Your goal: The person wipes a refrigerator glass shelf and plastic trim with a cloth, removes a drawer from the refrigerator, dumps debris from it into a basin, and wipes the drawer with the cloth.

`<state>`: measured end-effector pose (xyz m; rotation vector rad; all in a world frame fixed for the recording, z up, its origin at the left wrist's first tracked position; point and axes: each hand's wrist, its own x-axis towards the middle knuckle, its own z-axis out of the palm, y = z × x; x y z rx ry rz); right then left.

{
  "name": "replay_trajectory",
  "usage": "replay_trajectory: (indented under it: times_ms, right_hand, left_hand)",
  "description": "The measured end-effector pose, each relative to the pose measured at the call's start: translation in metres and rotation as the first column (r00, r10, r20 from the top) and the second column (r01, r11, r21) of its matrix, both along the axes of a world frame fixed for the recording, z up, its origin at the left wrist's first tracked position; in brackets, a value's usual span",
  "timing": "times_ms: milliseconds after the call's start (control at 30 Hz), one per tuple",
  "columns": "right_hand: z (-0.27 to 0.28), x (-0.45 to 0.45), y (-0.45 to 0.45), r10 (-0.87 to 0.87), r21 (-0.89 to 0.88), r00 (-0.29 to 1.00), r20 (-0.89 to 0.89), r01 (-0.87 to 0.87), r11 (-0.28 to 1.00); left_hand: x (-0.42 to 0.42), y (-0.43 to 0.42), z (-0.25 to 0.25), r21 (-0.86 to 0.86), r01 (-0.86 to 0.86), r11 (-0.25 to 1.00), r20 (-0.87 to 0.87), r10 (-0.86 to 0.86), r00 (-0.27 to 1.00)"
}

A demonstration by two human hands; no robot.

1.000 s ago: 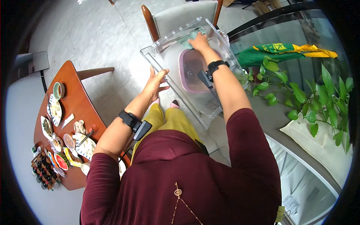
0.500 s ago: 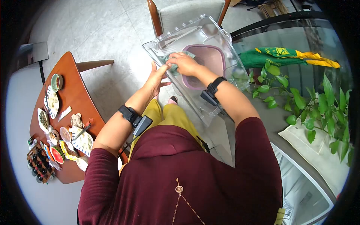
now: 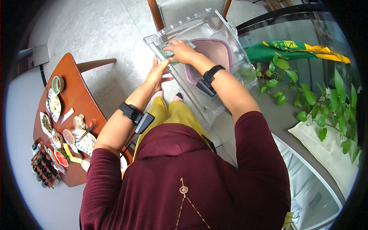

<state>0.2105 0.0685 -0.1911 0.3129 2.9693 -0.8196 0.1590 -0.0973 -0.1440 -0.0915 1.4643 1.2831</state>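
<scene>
A clear plastic drawer-like bin (image 3: 205,27) is tilted in front of me. My left hand (image 3: 158,73) grips its left edge, with the thumb on the rim and the other fingers partly hidden below. Inside the bin, near that same edge, my right hand (image 3: 181,51) presses a grey-green cloth (image 3: 163,49) against the plastic. The cloth is bunched under my fingers. A pinkish-purple basin (image 3: 229,57) shows within the bin's outline, right of my right hand; I cannot tell whether it is inside or behind the clear plastic.
A grey-seated chair (image 3: 188,17) stands beyond the bin. At left, a wooden table (image 3: 74,84) bears dishes of food and a bottle rack (image 3: 44,168). On the right, a dark glass-topped surface (image 3: 303,28) holds a green-and-yellow cloth item (image 3: 283,51) and a trailing leafy plant (image 3: 310,96).
My right hand and the cloth have shifted slightly up and left along the bin's left side. My left hand keeps its hold on the edge. The camera view has shifted a little.
</scene>
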Motion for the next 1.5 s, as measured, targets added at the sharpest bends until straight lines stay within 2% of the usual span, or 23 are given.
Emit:
replay_trajectory:
  times_ms: [67,100,167,300,400,467,500,567,633,700,767,867,967,1000,1033,1100,1133,1200,1233,1300,1400,1433,1500]
  right_hand:
    - [0.012,0.011,-0.001,0.073,-0.041,0.978,0.193,-0.067,0.997]
    - [0.017,0.022,-0.001,0.067,-0.038,0.978,0.197,-0.061,0.997]
    - [0.025,0.053,0.005,0.226,-0.061,0.928,0.296,-0.217,0.974]
    - [0.016,0.104,0.035,0.345,-0.141,0.866,0.363,-0.315,0.939]
    - [0.003,0.108,0.068,0.321,-0.233,0.878,0.356,-0.249,0.940]
    - [-0.004,0.108,0.079,-0.107,0.094,0.966,0.235,0.087,0.992]
    - [-0.003,0.105,0.080,-0.112,0.089,0.966,0.235,0.093,0.992]
    - [-0.003,0.098,0.079,-0.328,0.133,0.933,0.146,0.310,0.941]
    - [0.007,0.093,0.065,-0.341,0.142,0.914,0.220,0.316,0.938]
    - [0.023,0.094,0.043,-0.210,0.128,0.911,0.355,0.175,0.976]
    - [0.015,0.102,0.028,-0.039,0.028,0.937,0.348,0.031,0.999]
    - [0.021,0.103,0.010,0.099,-0.002,0.918,0.384,-0.106,0.994]
    - [-0.003,0.093,0.036,0.093,-0.040,0.961,0.261,-0.085,0.996]
    - [-0.010,0.093,0.043,-0.007,0.014,0.985,0.173,0.005,1.000]
    - [-0.011,0.094,0.050,-0.014,0.009,0.985,0.174,0.012,1.000]
    - [-0.008,0.102,0.062,-0.238,0.224,0.964,0.117,0.208,0.952]
    - [-0.004,0.109,0.065,-0.246,0.221,0.962,0.120,0.216,0.951]
    - [0.007,0.123,0.070,-0.388,0.209,0.854,0.346,0.333,0.919]
    - [0.011,0.132,0.067,-0.395,0.212,0.849,0.351,0.338,0.917]
    - [0.020,0.151,0.056,-0.444,0.290,0.744,0.499,0.339,0.895]
    - [0.014,0.173,0.041,-0.446,0.296,0.696,0.562,0.334,0.895]
    - [0.015,0.173,0.037,-0.445,0.292,0.696,0.563,0.335,0.896]
    - [0.019,0.172,0.028,-0.241,0.171,0.626,0.742,0.171,0.970]
  left_hand:
    - [0.001,0.000,0.000,-0.022,-0.020,1.000,-0.004,0.020,1.000]
    - [-0.001,-0.001,-0.001,-0.019,-0.014,1.000,-0.001,0.014,1.000]
    - [-0.002,-0.001,-0.002,-0.008,-0.027,1.000,0.020,0.027,0.999]
    - [-0.003,-0.001,-0.002,-0.003,-0.013,1.000,0.009,0.013,1.000]
    - [-0.003,0.000,0.001,0.003,-0.019,1.000,0.005,0.019,1.000]
    - [-0.003,0.002,-0.001,-0.003,-0.020,1.000,-0.004,0.020,1.000]
    - [-0.003,0.003,-0.002,-0.012,-0.026,1.000,0.001,0.026,1.000]
    - [-0.003,0.002,-0.003,-0.028,-0.021,0.999,0.004,0.021,1.000]
    - [-0.004,0.003,-0.001,-0.021,-0.015,1.000,0.006,0.015,1.000]
    - [-0.011,0.000,-0.009,0.049,0.054,0.997,0.062,-0.057,0.996]
    - [-0.011,0.001,-0.012,0.040,0.041,0.998,0.065,-0.044,0.997]
    - [-0.008,0.000,-0.012,0.041,0.044,0.998,0.054,-0.046,0.997]
    - [-0.009,0.001,-0.012,0.035,0.040,0.999,0.050,-0.042,0.998]
    - [-0.010,0.002,-0.012,0.031,0.034,0.999,0.054,-0.036,0.998]
    - [-0.010,0.002,-0.012,0.026,0.042,0.999,0.056,-0.043,0.998]
    - [-0.010,0.002,-0.011,0.043,0.028,0.999,0.042,-0.030,0.999]
    - [-0.009,0.002,-0.010,0.044,0.015,0.999,0.047,-0.017,0.999]
    - [-0.010,0.001,-0.011,0.059,0.021,0.998,0.054,-0.024,0.998]
    - [-0.010,0.000,-0.012,0.074,0.018,0.997,0.061,-0.022,0.998]
    - [-0.009,0.001,-0.014,0.060,0.021,0.998,0.071,-0.025,0.997]
    - [-0.009,0.000,-0.013,0.069,0.028,0.997,0.071,-0.032,0.997]
    - [-0.009,0.000,-0.014,0.065,0.029,0.997,0.070,-0.033,0.997]
    - [-0.008,0.001,-0.015,0.059,0.019,0.998,0.056,-0.022,0.998]
